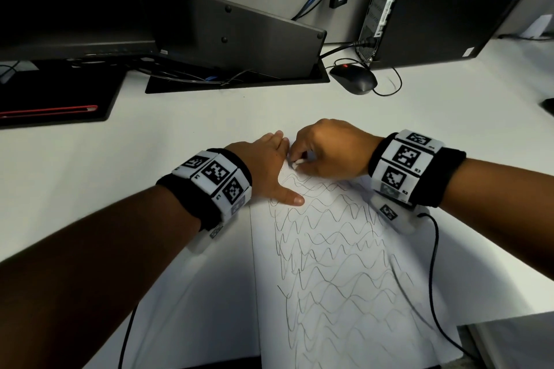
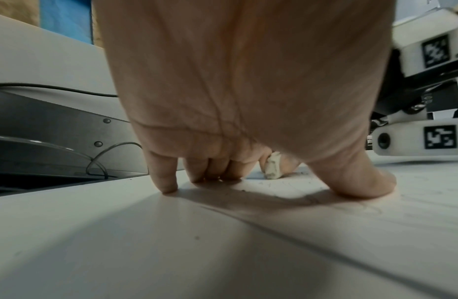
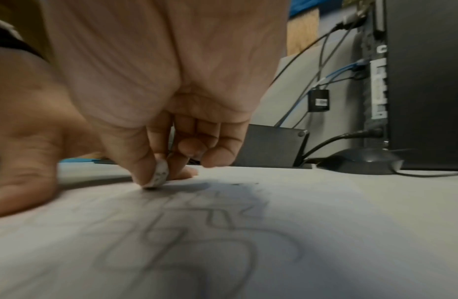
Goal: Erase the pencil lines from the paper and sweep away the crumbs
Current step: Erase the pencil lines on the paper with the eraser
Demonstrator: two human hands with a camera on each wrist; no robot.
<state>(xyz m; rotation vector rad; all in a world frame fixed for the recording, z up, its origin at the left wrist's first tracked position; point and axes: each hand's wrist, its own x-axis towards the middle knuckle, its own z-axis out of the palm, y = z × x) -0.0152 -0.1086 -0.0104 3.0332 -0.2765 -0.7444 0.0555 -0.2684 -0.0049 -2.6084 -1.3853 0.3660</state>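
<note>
White paper point(image 1: 335, 263) covered in wavy pencil lines point(image 1: 329, 237) lies flat on the pale desk point(image 1: 90, 165), running from the near edge up to the hands; dark crumbs point(image 3: 238, 184) sit on its far end; beyond it stand a black mouse point(image 1: 353, 79), a computer tower point(image 1: 434, 3) and a monitor point(image 1: 60, 0). Left hand point(image 1: 266, 165) lies spread — fingers straight, thumb point(image 1: 292, 196) pressing the sheet's upper left part; right hand point(image 1: 329, 153) just beside it, curled, pinches a small white eraser point(image 1: 296, 164) whose tip touches the paper near the top lines.
</note>
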